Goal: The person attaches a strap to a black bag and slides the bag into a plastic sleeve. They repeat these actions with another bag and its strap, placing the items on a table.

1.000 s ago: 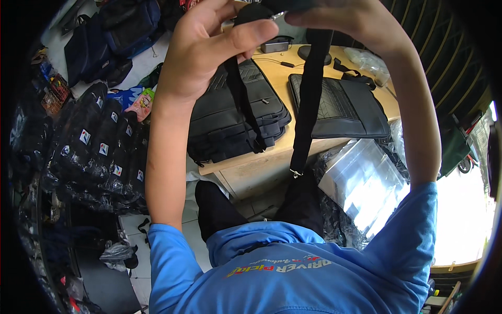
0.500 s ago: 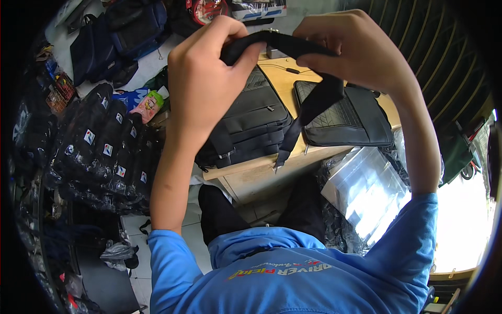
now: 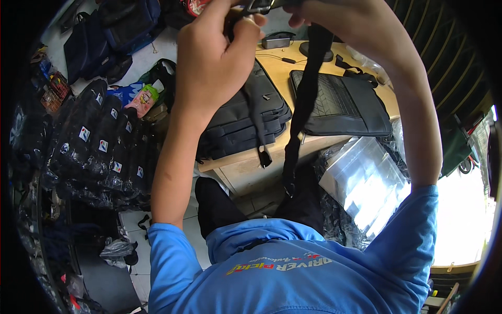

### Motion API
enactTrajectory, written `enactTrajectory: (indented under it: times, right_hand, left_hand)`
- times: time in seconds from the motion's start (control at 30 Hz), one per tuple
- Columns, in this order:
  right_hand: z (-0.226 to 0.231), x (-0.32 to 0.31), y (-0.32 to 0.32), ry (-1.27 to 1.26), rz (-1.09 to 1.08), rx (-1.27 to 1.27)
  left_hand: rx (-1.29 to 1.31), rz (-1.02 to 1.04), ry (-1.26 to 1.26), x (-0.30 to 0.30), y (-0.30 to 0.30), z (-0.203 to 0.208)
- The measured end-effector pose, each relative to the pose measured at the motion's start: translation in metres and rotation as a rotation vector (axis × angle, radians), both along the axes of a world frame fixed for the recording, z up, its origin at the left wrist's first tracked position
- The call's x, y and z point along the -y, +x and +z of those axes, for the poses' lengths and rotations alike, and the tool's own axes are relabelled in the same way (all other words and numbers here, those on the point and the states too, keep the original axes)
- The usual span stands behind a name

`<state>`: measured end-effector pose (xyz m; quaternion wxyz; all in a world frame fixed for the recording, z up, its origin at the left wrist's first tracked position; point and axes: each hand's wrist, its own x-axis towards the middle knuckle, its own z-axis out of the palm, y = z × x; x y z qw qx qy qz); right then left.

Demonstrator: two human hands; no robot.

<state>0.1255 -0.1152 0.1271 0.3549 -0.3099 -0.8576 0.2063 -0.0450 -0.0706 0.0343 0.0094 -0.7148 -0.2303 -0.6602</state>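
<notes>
The wooden table (image 3: pixel 240 175) carries a thick black bag (image 3: pixel 225 138) on its left and a flat black case (image 3: pixel 342 107) on its right. Above the table, the left hand (image 3: pixel 219 68) pinches a black strap (image 3: pixel 309 86) beside its buckle (image 3: pixel 260 7). The right hand (image 3: pixel 348 21) meets the strap too; its grip I cannot tell. Both hands are now higher than half a second ago, so the handling seems centred on the buckle.

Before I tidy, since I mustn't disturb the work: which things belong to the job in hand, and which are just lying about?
Belongs: black strap, held by left hand and right hand; its buckle; possibly the bulky black bag.

Apparently lying about: flat black case; plastic-wrapped black stack; navy bags; clear plastic sleeves.
</notes>
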Motion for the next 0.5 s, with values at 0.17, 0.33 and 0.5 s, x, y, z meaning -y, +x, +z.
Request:
enactTrajectory:
  times: [0.17,0.33,0.5]
  right_hand:
    - [-0.006,-0.017,0.011,0.055,0.102,-0.133]
    - [-0.002,-0.034,0.017,-0.219,0.305,-0.388]
    - [0.023,-0.040,0.032,-0.095,0.392,-0.477]
  left_hand:
    - [0.322,-0.952,-0.448,0.016,0.010,-0.002]
    - [0.143,-0.561,-0.474,0.017,0.017,-0.041]
    - [0.251,-0.568,-0.575,0.017,0.012,-0.091]
